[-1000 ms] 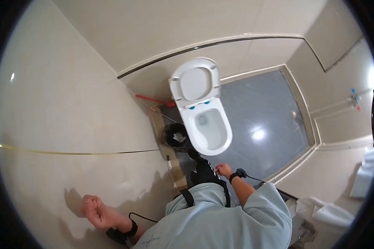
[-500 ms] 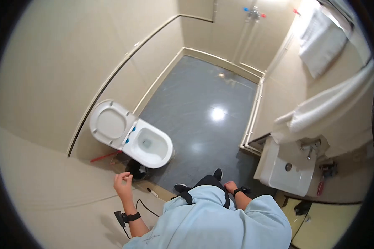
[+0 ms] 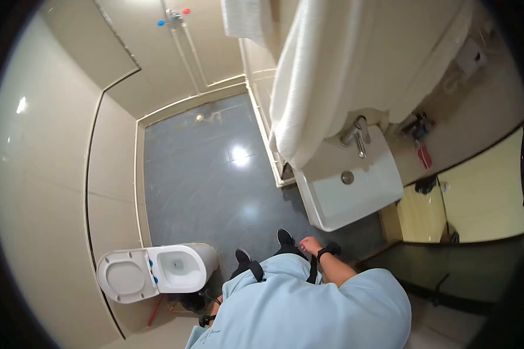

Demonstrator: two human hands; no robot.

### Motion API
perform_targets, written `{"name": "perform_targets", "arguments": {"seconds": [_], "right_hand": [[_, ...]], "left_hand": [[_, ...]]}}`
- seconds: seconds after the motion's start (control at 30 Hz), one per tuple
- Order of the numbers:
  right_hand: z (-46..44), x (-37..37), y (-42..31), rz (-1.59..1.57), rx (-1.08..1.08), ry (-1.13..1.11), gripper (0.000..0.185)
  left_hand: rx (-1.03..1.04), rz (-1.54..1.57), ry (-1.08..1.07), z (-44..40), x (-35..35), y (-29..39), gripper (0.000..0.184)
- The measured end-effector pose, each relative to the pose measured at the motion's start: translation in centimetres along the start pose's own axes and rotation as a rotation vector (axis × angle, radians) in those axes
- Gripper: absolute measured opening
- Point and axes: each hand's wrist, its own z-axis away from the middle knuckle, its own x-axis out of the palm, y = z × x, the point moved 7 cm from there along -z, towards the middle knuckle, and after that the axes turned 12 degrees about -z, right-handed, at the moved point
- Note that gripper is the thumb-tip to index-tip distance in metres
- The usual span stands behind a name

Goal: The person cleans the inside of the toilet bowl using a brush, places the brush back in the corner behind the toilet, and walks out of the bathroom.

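My right hand (image 3: 310, 245) hangs beside my right hip, over the grey floor (image 3: 215, 186). Its fingers are loosely curled, with nothing visible in them. A black strap with a small device is on that wrist. My left hand (image 3: 218, 301) is low beside my body, mostly hidden by the light blue shirt (image 3: 308, 302), so its fingers cannot be made out. Nearest to it are a dark bin (image 3: 193, 301) and the white toilet (image 3: 183, 269), whose lid (image 3: 125, 277) is raised. My black shoes (image 3: 284, 237) point forward.
A white sink (image 3: 355, 186) with a metal faucet (image 3: 358, 136) stands at the right, below a white curtain (image 3: 320, 75). Beyond it are a red-handled item (image 3: 424, 157) and a pale yellow panel (image 3: 483, 192). Wall valves (image 3: 173, 17) are at the top; a floor drain (image 3: 199, 117) lies below them.
The view has turned right, bringing the sink into full view and shifting the toilet to lower left. My left hand has dropped from its raised position to my side. My right hand stays by my hip.
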Motion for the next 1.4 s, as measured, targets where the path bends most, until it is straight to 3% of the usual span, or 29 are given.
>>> {"name": "perform_targets", "arguments": {"seconds": [0.1, 0.13, 0.17, 0.3, 0.5, 0.7, 0.73, 0.83, 0.87, 0.93, 1.0, 1.03, 1.07, 1.1, 1.13, 1.17, 1.2, 1.3, 1.33, 1.4], "right_hand": [[0.3, -1.1, 4.4, 0.031, 0.046, 0.065, 0.017], [-1.8, -1.1, 8.3, 0.16, -0.038, 0.055, 0.018], [-3.0, -0.5, 11.8, 0.289, -0.124, 0.053, 0.02], [3.3, 3.9, 11.6, 0.299, -0.025, 0.361, 0.025], [10.5, 7.2, 13.4, 0.188, 0.015, 0.475, 0.025], [11.5, 9.0, 23.6, -0.082, -0.093, 0.752, 0.024], [11.4, 9.2, 25.6, -0.128, 0.015, 0.74, 0.026], [17.5, 8.8, 23.4, -0.336, 0.035, 0.739, 0.03], [14.8, 9.0, 28.2, -0.256, 0.014, 0.7, 0.03], [15.2, 8.4, 30.3, -0.313, 0.002, 0.767, 0.03], [15.8, 6.9, 31.4, -0.368, -0.007, 0.826, 0.031], [16.5, 5.6, 30.8, -0.148, 0.013, 0.83, 0.03], [17.0, 4.3, 30.3, 0.073, 0.034, 0.824, 0.03], [18.2, 2.7, 29.4, 0.056, 0.037, 0.829, 0.03], [19.3, 1.1, 29.8, -0.201, 0.122, 0.824, 0.029], [20.1, -0.2, 30.3, -0.456, 0.206, 0.809, 0.027], [20.5, -1.7, 30.5, -0.467, 0.208, 0.81, 0.027], [19.0, -4.9, 33.6, -0.341, 0.077, 0.769, 0.024], [18.3, -5.8, 35.1, -0.237, 0.067, 0.799, 0.023], [19.1, -8.7, 35.9, -0.128, 0.059, 0.825, 0.022]], "left_hand": [[0.033, 0.096, -0.062, -1.6, -3.6, -1.3, 0.023], [-0.046, -0.122, -0.054, -2.1, -7.7, 3.0, 0.022], [-0.14, -0.002, -0.089, -3.4, -10.2, 4.7, 0.019], [-0.095, 0.074, -0.067, -14.0, -16.3, 1.8, 0.017], [-0.039, -0.011, -0.195, -21.7, -17.7, 9.9, 0.019], [0.095, -0.135, -0.497, -23.3, -7.6, 17.2, 0.019], [0.156, -0.135, -0.566, -23.7, -4.9, 17.8, 0.019], [0.315, -0.258, -0.7, -21.4, 1.9, 21.8, 0.019], [0.36, -0.333, -0.771, -20.5, 4.5, 22.9, 0.018], [0.417, -0.431, -0.85, -18.7, 8.5, 25.2, 0.018], [0.614, -0.678, -0.925, -16.0, 12.1, 28.1, 0.018], [0.625, -0.696, -0.933, -16.6, 13.9, 28.5, 0.018], [1.028, -0.744, -0.98, -15.4, 15.9, 30.0, 0.021], [1.434, -0.771, -1.008, -13.7, 17.4, 30.9, 0.024], [1.44, -0.785, -1.015, -12.7, 18.6, 32.2, 0.024], [1.2, -0.803, -1.054, -12.6, 20.3, 33.2, 0.024], [0.956, -0.813, -1.08, -12.6, 21.8, 34.0, 0.024], [0.779, -0.867, -1.045, -10.9, 26.1, 36.9, 0.023], [0.736, -0.733, -1.107, -8.5, 27.1, 39.2, 0.022], [0.794, -0.799, -1.041, -7.5, 31.1, 41.2, 0.022]]}}
